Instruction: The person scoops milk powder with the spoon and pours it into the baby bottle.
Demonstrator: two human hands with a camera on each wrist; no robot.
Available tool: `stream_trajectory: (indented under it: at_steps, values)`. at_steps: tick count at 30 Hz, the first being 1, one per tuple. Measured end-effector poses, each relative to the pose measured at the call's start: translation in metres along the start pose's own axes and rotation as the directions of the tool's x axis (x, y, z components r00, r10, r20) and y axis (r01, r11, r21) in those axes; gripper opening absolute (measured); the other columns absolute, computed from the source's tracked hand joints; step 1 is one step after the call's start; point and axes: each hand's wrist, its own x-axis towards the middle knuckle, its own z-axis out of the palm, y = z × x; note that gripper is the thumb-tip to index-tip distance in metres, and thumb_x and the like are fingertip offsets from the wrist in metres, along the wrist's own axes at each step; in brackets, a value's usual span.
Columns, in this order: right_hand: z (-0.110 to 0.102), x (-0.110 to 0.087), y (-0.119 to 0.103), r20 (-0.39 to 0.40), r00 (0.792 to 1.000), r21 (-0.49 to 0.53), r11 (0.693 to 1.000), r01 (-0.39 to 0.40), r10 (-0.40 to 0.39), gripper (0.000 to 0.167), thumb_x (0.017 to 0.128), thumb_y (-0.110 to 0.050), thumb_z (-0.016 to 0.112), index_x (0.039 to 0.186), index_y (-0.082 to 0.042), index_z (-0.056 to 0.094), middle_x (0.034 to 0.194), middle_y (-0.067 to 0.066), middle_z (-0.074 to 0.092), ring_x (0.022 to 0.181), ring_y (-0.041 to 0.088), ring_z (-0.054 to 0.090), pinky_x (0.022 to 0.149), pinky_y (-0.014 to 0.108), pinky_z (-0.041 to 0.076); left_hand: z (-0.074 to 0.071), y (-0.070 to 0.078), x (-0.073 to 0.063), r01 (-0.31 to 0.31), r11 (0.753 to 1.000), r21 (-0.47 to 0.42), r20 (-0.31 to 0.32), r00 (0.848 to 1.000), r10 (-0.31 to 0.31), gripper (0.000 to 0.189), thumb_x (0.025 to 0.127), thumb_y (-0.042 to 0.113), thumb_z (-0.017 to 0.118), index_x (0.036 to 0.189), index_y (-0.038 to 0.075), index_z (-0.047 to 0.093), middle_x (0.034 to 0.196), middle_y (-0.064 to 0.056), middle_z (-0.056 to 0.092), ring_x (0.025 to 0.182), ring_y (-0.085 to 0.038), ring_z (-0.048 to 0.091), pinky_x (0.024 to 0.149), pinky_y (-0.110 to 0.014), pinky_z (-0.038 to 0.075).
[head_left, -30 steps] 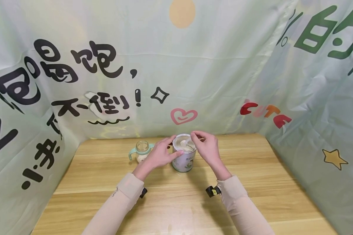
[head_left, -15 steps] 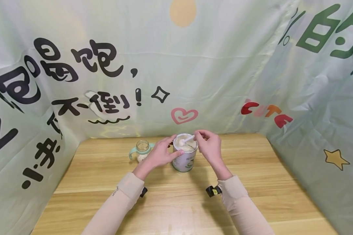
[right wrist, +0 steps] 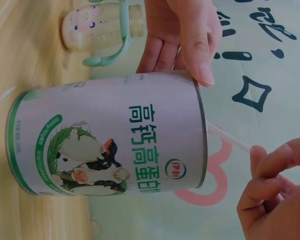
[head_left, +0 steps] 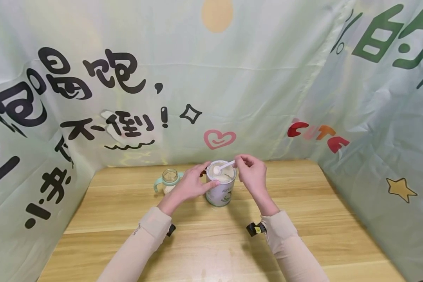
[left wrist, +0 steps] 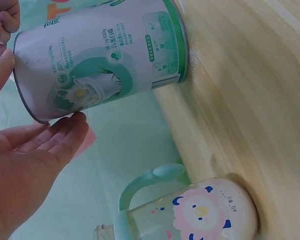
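A white and green milk powder can (head_left: pixel 220 195) stands upright and uncovered on the table, with pale powder inside. My left hand (head_left: pixel 194 183) holds it near the rim from the left, thumb at the front and fingers toward the back. In the left wrist view those fingers (left wrist: pixel 65 135) touch the can's side. My right hand (head_left: pixel 252 172) pinches the handle of a white scoop (head_left: pixel 227 165). The scoop's bowl, heaped with powder, is over the can's opening. From the right wrist, only the scoop's handle (right wrist: pixel 229 136) shows above the rim; its bowl is hidden.
A baby bottle (head_left: pixel 170 178) with mint-green handles and an uncapped mouth stands left of the can, partly behind my left hand. Pale powder seems to lie inside it. The wooden table (head_left: pixel 211 243) meets printed fabric walls (head_left: pixel 261 98) at its back and sides.
My right hand has shifted slightly right, drawing the scoop up so that its bowl and handle show more clearly above the powder. My left hand and the can stay in place.
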Motion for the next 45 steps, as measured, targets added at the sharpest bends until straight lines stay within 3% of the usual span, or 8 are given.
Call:
stream_trajectory:
  at_steps: [5, 9, 17, 26, 31, 38, 45]
  values:
    - [0.003, 0.0, -0.004, -0.027, 1.0, 0.041, 0.999, 0.017, -0.016, 0.018, 0.099, -0.019, 0.067, 0.098, -0.007, 0.079, 0.074, 0.004, 0.072, 0.043, 0.008, 0.049, 0.041, 0.02, 0.038, -0.007, -0.003, -0.001, 0.001, 0.999, -0.044, -0.019, 1.0, -0.001, 0.086, 0.094, 0.045, 0.079, 0.158, 0.001, 0.044, 0.141, -0.022, 0.065, 0.125, -0.04, 0.067, 0.107, -0.053, 0.056]
    - [0.006, 0.0, -0.008, -0.046, 0.999, 0.076, 0.997, 0.024, -0.021, 0.02, 0.098, -0.019, 0.066, 0.099, -0.004, 0.079, 0.068, -0.007, 0.069, 0.043, 0.007, 0.048, 0.042, 0.019, 0.038, -0.015, -0.007, -0.002, 0.018, 1.0, -0.025, -0.065, 0.998, -0.02, 0.086, 0.093, 0.047, 0.079, 0.159, 0.003, 0.044, 0.143, -0.022, 0.065, 0.128, -0.04, 0.066, 0.11, -0.054, 0.054]
    - [0.017, -0.001, -0.015, -0.05, 0.999, 0.112, 0.994, 0.015, -0.009, 0.019, 0.097, -0.017, 0.066, 0.101, -0.003, 0.079, 0.074, 0.003, 0.074, 0.043, 0.007, 0.049, 0.043, 0.019, 0.042, -0.035, -0.014, -0.011, 0.042, 0.999, -0.01, -0.13, 0.991, -0.043, 0.082, 0.095, 0.049, 0.076, 0.157, 0.004, 0.046, 0.148, -0.024, 0.061, 0.134, -0.043, 0.061, 0.114, -0.058, 0.05]
    - [0.037, -0.006, -0.022, -0.005, 1.0, 0.187, 0.982, -0.012, 0.013, 0.015, 0.099, -0.014, 0.067, 0.099, -0.005, 0.079, 0.076, 0.007, 0.074, 0.042, 0.005, 0.047, 0.043, 0.019, 0.04, -0.051, -0.027, -0.023, 0.047, 0.999, -0.012, -0.185, 0.982, -0.049, 0.076, 0.095, 0.045, 0.077, 0.155, 0.007, 0.05, 0.147, -0.021, 0.063, 0.122, -0.038, 0.069, 0.111, -0.058, 0.051]
    - [0.047, -0.012, -0.027, 0.018, 1.0, 0.212, 0.977, -0.024, 0.021, 0.014, 0.099, -0.012, 0.067, 0.099, -0.004, 0.078, 0.074, 0.003, 0.073, 0.041, 0.005, 0.045, 0.042, 0.018, 0.037, -0.055, -0.03, -0.029, 0.049, 0.999, 0.007, -0.2, 0.979, -0.046, 0.076, 0.094, 0.043, 0.079, 0.153, 0.005, 0.052, 0.146, -0.022, 0.063, 0.131, -0.041, 0.063, 0.115, -0.061, 0.047]
    - [0.058, -0.014, -0.03, 0.028, 0.999, 0.205, 0.978, -0.041, 0.037, 0.016, 0.1, -0.007, 0.063, 0.104, 0.002, 0.076, 0.088, 0.029, 0.074, 0.039, 0.003, 0.043, 0.042, 0.015, 0.034, -0.059, -0.034, -0.035, 0.059, 0.997, 0.046, -0.221, 0.974, -0.048, 0.074, 0.093, 0.041, 0.079, 0.152, 0.004, 0.053, 0.146, -0.021, 0.063, 0.136, -0.042, 0.059, 0.117, -0.062, 0.044]
    - [0.064, -0.017, -0.029, 0.036, 0.999, 0.236, 0.972, -0.012, 0.003, 0.014, 0.1, -0.012, 0.067, 0.103, -0.004, 0.078, 0.073, -0.006, 0.072, 0.04, 0.004, 0.045, 0.04, 0.017, 0.035, -0.063, -0.039, -0.04, 0.073, 0.996, 0.057, -0.228, 0.972, -0.059, 0.074, 0.093, 0.042, 0.079, 0.152, 0.007, 0.053, 0.148, -0.02, 0.062, 0.138, -0.041, 0.058, 0.119, -0.059, 0.044]
